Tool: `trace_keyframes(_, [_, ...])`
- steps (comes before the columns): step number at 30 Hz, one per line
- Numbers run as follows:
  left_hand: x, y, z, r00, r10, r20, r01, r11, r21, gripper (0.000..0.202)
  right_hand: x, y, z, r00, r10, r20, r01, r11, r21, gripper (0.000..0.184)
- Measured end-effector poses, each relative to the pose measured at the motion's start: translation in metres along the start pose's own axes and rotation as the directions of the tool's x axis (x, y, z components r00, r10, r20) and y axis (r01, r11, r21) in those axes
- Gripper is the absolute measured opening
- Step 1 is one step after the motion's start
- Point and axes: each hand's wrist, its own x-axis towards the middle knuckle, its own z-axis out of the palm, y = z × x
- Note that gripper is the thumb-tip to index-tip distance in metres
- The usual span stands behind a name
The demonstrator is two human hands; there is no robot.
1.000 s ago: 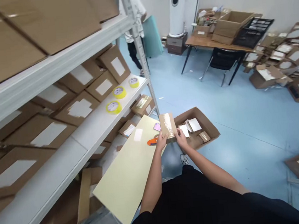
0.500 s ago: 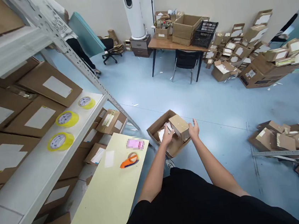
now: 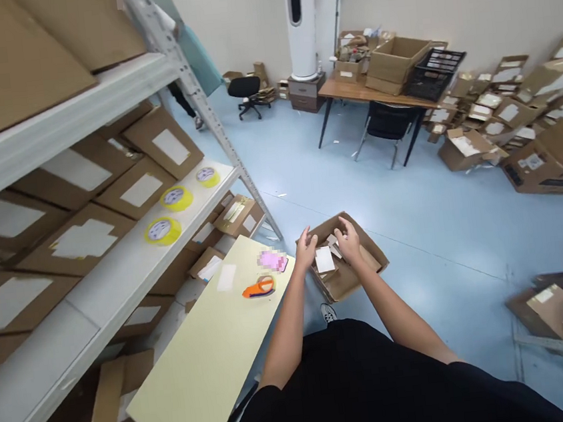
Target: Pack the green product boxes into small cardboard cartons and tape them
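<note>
Both my hands reach out over an open cardboard carton [image 3: 368,266] on the blue floor. My left hand [image 3: 306,248] hovers at the carton's left rim with its fingers apart and nothing in it. My right hand [image 3: 349,239] is over the carton's middle, fingers loosely curved and empty, just above several small packages with white labels [image 3: 324,259]. The small taped brown box is no longer in my hands, and I cannot pick it out among the packages.
A pale yellow table [image 3: 210,353] at my left carries an orange tape cutter [image 3: 258,287] and a pink item [image 3: 273,261]. The shelf [image 3: 131,267] holds yellow tape rolls [image 3: 163,230] and labelled boxes. Box piles [image 3: 530,138] line the right; a desk [image 3: 369,91] stands behind.
The small taped box that I held in both hands has left them over the carton. Both hands are now empty and lower, nearer the packages. My view has swung about.
</note>
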Motion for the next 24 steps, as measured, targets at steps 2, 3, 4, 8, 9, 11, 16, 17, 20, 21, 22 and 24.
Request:
trace_keyframes(2, [-0.013,0.007,-0.023,0.998,0.022,-0.056,-0.022,1.0,0.005,0.066,-0.009,-0.011,0.024,0.995,-0.046,0.084,0.046,0.999,0.007,0.056])
trace_keyframes(3, [-0.021,0.01,-0.036,0.995,0.035,-0.089,-0.035,0.999,0.007,0.065,-0.014,-0.016,0.037,0.989,-0.073,0.129,0.072,0.997,0.012,0.055])
trace_keyframes(4, [-0.029,0.012,-0.051,0.99,0.048,-0.132,-0.047,0.999,0.01,0.063,-0.021,-0.021,0.052,0.98,-0.099,0.175,0.097,0.995,0.018,0.054])
trace_keyframes(8, [-0.07,0.02,-0.118,0.937,0.088,-0.337,-0.081,0.996,0.035,0.059,-0.058,-0.043,0.114,0.92,-0.167,0.355,0.155,0.986,0.062,0.054])
trace_keyframes(9, [-0.082,0.022,-0.137,0.916,0.095,-0.389,-0.085,0.995,0.044,0.058,-0.069,-0.049,0.13,0.9,-0.18,0.397,0.161,0.984,0.082,0.055])
trace_keyframes(11, [-0.109,0.025,-0.173,0.871,0.104,-0.48,-0.09,0.995,0.053,0.058,-0.094,-0.062,0.16,0.852,-0.209,0.48,0.169,0.978,0.125,0.056])
trace_keyframes(16, [-0.182,0.025,-0.253,0.749,0.099,-0.655,-0.082,0.995,0.056,0.058,-0.158,-0.093,0.22,0.692,-0.279,0.665,0.183,0.96,0.213,0.056])
trace_keyframes(17, [-0.197,0.023,-0.266,0.725,0.097,-0.682,-0.078,0.995,0.059,0.058,-0.17,-0.097,0.23,0.662,-0.292,0.691,0.188,0.956,0.223,0.056])
trace_keyframes(20, [-0.235,0.01,-0.297,0.667,0.076,-0.741,-0.051,0.997,0.056,0.06,-0.198,-0.099,0.254,0.608,-0.312,0.731,0.209,0.95,0.231,0.055])
trace_keyframes(21, [-0.245,0.005,-0.304,0.653,0.06,-0.755,-0.034,0.998,0.05,0.06,-0.205,-0.096,0.26,0.602,-0.305,0.738,0.209,0.952,0.223,0.055])
trace_keyframes(22, [-0.254,-0.001,-0.309,0.641,0.041,-0.767,-0.015,0.999,0.041,0.06,-0.209,-0.091,0.265,0.602,-0.288,0.745,0.205,0.957,0.205,0.055])
trace_keyframes(24, [-0.268,-0.011,-0.315,0.622,0.0,-0.783,0.026,0.999,0.021,0.06,-0.212,-0.074,0.272,0.611,-0.229,0.758,0.188,0.972,0.143,0.054])
